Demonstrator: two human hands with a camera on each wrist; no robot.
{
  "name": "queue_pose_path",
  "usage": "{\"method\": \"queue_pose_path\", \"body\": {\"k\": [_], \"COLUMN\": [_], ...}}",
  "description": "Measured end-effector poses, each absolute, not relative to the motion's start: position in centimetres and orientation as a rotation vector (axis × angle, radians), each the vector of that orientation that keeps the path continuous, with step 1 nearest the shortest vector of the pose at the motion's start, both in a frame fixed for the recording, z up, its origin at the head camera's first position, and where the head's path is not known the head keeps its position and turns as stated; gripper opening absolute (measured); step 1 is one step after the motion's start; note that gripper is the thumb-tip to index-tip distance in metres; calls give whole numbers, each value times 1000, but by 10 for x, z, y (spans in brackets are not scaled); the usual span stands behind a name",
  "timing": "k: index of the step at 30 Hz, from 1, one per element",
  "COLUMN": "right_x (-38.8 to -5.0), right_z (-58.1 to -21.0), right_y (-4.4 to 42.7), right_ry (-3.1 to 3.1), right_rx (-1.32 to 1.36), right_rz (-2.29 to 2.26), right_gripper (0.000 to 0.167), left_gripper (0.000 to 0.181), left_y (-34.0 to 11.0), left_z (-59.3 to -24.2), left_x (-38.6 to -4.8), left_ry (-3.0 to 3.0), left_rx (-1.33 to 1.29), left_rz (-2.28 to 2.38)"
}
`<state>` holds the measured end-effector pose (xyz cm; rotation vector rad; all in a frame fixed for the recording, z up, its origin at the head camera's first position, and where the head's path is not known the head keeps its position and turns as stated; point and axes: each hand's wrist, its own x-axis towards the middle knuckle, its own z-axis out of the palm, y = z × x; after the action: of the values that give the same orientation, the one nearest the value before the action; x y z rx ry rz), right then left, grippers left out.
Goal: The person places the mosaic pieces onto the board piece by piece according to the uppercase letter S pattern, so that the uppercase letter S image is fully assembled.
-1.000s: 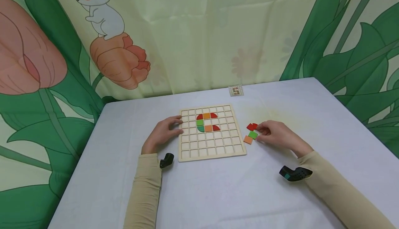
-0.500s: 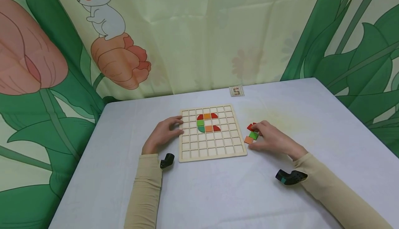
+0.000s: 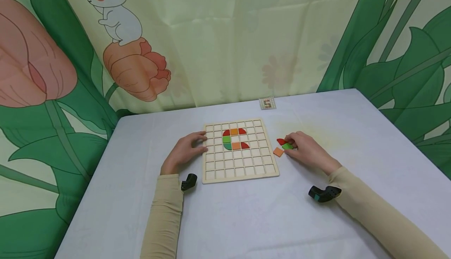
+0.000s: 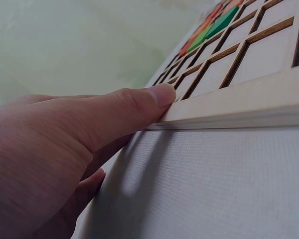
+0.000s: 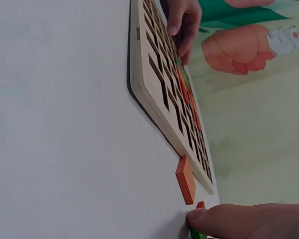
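One broad fabric backdrop [image 3: 218,47], printed with green leaves, pink and orange flowers and a white animal, hangs beyond the wooden board [image 3: 239,162]. White cloth covers the desk [image 3: 225,227] under the board. Two beige sleeves [image 3: 162,216] extend from the near side, one on each side of the board.

The board lies flat, divided into square cells. Of the hands, the left hand [image 3: 184,149] is at the board's left edge, thumb and fingers apart and relaxed; its thumb rests on the rim. To the right of the board, the right hand [image 3: 308,153] pinches a green tile [image 3: 287,146] between thumb and bent fingers; whether the tile is off the cloth cannot be told.

Two black wrist devices [image 3: 189,182] sit at the cuffs, nearer the person than the board's middle. Beyond the board's far edge lies a small card [image 3: 267,103] with a patterned figure.

Seven coloured pieces [image 3: 235,145] fill cells in the board's upper left half: three red, two orange, two green. Just beside the board's right edge lies a loose orange tile [image 3: 278,152], and a red piece [image 3: 280,141] shows by the right fingertips, partly hidden.
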<state>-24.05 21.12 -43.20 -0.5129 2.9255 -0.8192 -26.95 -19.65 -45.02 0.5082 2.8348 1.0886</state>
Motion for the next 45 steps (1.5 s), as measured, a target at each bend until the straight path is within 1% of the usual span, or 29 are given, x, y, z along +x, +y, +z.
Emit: {"method": "queue_pose_path", "body": {"k": [9, 19, 22, 26, 34, 45], "right_x": [-256, -255, -255, -255, -253, -248], "right_z": [-432, -430, -432, -433, -426, -419], "right_y": [218, 223, 224, 225, 219, 190], "right_ry": [2944, 2940, 2957, 2977, 2975, 2934], "right_rx": [-471, -401, -405, -433, -510, -698], "right_rz": [-806, -823, -806, -784, -790, -860], "right_gripper": [35, 38, 35, 30, 32, 27], "left_gripper": [41, 40, 40, 40, 40, 40], "left_y": [-197, -198, -197, -197, -197, -197], "left_z": [-450, -450, -450, -449, -447, -448], "left_x": [-268, -269, -269, -268, -268, -268], "left_ry": [2824, 2839, 2838, 2831, 2833, 2825], "left_rx": [496, 528, 533, 523, 522, 504], "left_rz": [1109, 1109, 1110, 1109, 1104, 1098]}}
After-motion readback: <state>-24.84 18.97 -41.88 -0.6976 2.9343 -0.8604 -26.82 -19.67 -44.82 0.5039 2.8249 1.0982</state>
